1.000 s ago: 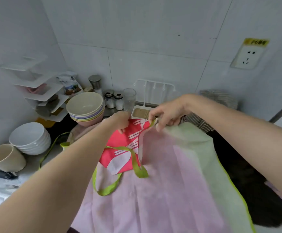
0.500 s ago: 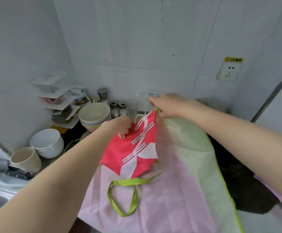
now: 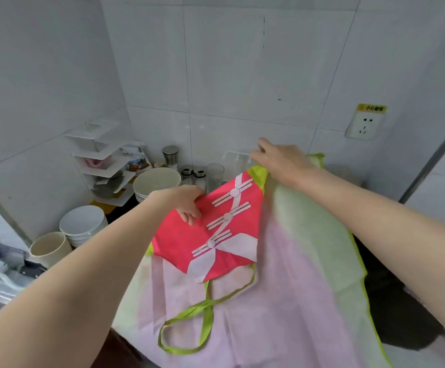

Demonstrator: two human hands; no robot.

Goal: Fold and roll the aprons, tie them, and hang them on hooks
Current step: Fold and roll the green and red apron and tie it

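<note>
Single head view, looking forward and down, close over counter (image 3: 412, 330) toward tiled corner.

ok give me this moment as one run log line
step: folding apron | left hand: grips red bib edge | right hand: grips far green corner | strap loop: loose on top | tied: no | hung: no

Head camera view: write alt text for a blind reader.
Two bare hands fold a thin pink apron with lime-green trim on a counter: the left hand pinches its red bib, the right hand grips the far edge. Stacked white bowls stand left.
</note>
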